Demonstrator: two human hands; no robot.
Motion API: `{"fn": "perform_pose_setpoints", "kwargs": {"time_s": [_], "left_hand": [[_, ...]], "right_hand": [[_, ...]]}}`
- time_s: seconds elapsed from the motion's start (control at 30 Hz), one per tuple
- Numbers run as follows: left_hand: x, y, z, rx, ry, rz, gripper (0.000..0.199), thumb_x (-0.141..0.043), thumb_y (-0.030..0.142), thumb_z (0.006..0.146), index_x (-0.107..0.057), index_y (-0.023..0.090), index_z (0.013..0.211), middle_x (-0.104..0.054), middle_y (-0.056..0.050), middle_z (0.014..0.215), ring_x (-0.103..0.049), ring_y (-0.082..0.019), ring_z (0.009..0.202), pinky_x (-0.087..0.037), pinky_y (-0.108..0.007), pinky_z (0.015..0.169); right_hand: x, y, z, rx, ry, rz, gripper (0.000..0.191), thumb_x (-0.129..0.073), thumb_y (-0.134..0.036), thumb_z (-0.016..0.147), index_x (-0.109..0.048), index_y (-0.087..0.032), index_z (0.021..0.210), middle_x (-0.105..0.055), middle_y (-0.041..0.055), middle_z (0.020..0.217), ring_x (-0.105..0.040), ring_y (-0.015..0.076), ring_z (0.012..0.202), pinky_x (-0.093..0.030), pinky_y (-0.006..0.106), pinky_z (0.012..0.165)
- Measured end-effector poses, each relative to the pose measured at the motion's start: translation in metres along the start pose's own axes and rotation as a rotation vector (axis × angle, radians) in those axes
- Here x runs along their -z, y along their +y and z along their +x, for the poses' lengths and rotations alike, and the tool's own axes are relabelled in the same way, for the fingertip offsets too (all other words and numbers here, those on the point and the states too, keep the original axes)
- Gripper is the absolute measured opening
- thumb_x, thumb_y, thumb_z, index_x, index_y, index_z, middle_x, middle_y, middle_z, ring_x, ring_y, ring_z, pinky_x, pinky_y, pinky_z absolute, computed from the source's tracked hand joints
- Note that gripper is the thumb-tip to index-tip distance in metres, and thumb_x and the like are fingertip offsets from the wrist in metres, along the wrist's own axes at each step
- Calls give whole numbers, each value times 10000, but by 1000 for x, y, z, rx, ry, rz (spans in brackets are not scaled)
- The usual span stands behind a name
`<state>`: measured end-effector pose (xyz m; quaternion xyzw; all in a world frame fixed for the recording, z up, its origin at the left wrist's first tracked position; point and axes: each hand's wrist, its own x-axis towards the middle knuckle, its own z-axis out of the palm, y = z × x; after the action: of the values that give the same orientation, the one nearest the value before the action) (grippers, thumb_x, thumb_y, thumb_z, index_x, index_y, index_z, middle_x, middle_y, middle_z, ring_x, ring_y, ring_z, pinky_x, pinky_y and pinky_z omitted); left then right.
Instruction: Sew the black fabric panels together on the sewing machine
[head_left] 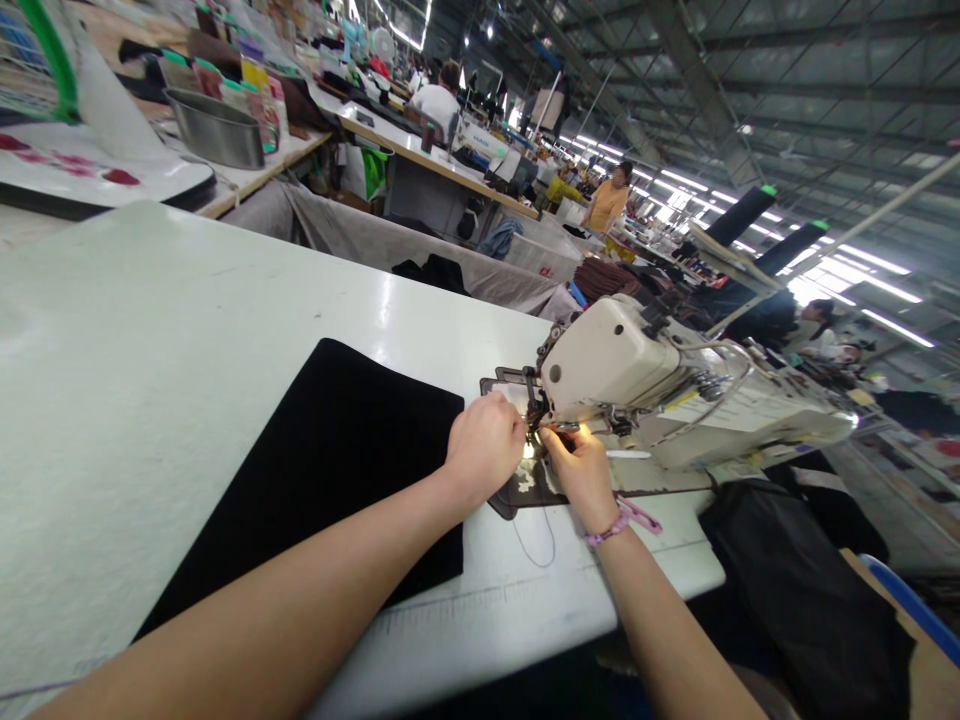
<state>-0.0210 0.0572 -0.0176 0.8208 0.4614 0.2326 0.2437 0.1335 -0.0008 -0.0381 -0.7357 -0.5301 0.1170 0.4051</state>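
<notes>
Both hands meet at the needle area of a white sewing machine (pixel 600 355). My left hand (pixel 487 440) is closed beside the presser foot, its fingertips pinched; what they hold is too small to make out. From the other side my right hand (pixel 581 465), with a pink bracelet (pixel 609 530) at the wrist, pinches close to the needle, its contents also unclear. A loose thread (pixel 540 560) loops down onto the table below the machine bed. Under and left of my left forearm lies a flat black fabric piece (pixel 337 450).
The white table (pixel 150 350) has ruler marks near its front edge. Black fabric (pixel 802 590) hangs at the right. Thread cones (pixel 742 215) stand on a rack behind the machine. A metal bowl (pixel 214 128) sits far left, and people work in the background.
</notes>
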Motion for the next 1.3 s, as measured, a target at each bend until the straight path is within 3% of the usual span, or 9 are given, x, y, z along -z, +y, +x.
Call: {"fn": "perform_pose_setpoints", "kwargs": {"time_s": [1.3], "left_hand": [[0, 0, 0, -20, -30, 16, 277, -485, 199, 902, -739, 194, 793, -686, -63, 953, -646, -212, 909, -495, -299, 746]], "right_hand": [[0, 0, 0, -18, 8, -13, 348, -589, -512, 769, -703, -191, 700, -727, 94, 739, -646, 254, 717, -467, 337, 645]]}}
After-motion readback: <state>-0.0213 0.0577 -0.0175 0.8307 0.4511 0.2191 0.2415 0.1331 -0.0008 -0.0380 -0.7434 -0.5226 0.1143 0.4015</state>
